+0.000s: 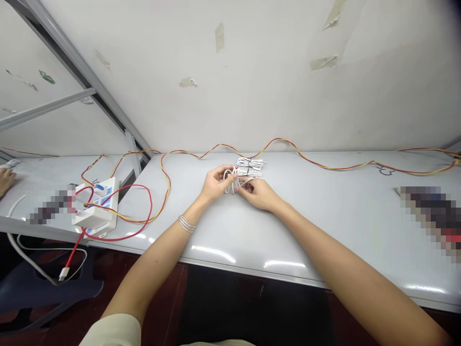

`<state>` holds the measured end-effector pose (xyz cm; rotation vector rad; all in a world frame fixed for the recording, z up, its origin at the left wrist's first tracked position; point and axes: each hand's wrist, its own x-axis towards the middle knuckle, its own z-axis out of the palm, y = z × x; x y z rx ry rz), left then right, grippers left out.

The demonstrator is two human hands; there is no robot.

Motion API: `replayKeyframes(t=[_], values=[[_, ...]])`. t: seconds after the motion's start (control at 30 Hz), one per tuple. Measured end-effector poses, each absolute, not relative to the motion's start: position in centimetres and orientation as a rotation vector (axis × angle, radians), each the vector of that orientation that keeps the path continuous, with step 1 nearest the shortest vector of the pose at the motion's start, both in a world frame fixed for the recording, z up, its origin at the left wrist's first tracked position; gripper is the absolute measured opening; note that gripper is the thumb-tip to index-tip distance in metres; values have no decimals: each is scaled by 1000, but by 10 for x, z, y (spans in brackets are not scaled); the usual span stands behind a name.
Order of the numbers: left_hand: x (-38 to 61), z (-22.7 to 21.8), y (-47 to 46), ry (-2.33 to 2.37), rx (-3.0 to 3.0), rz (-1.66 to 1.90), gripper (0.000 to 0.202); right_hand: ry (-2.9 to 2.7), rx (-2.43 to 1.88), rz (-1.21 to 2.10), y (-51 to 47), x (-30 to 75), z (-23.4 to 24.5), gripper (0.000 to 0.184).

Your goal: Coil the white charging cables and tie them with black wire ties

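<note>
My left hand (216, 183) and my right hand (256, 193) meet over the middle of a white table (288, 230). Both hold a loose coil of white cable (229, 181), with the left fingers wrapped around its loops. My right thumb and fingers pinch a strand near the coil's right side. Just behind my hands lie several bundled white cables (250, 166), tied at their middles with dark ties. My right fingertips are close to them, and part of the bundle is hidden behind my hands.
A red-and-yellow twin wire (230, 150) runs along the table's back edge to a white electrical box (95, 209) at left. A co-worker's hand (6, 180) rests at far left. Blurred objects lie at both sides. A red cable (74, 251) hangs below the table edge.
</note>
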<state>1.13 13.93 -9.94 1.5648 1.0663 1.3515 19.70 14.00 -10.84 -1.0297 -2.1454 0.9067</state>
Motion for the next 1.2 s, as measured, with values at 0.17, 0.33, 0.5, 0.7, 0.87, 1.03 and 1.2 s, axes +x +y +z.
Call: replayKeyframes(t=[0.17, 0.33, 0.5, 0.7, 0.87, 1.03, 1.2], values=[[12, -98, 139, 1029, 1516, 1375, 39, -2159, -1038, 905, 140, 197, -108, 31], [11, -100, 140, 952, 1477, 1371, 43, -2148, -1037, 925, 141, 197, -108, 30], [11, -100, 140, 946, 1450, 1353, 44, -2115, -1063, 938, 140, 197, -109, 27], [12, -102, 141, 1012, 1423, 1392, 40, -2125, -1103, 898, 140, 197, -108, 25], [11, -104, 143, 1085, 1507, 1420, 37, -2118, -1134, 905, 139, 196, -107, 26], [10, -103, 144, 1097, 1551, 1423, 37, -2106, -1136, 912, 139, 196, -107, 27], [10, -100, 141, 1127, 1591, 1389, 38, -2102, -1140, 934, 139, 197, -109, 28]])
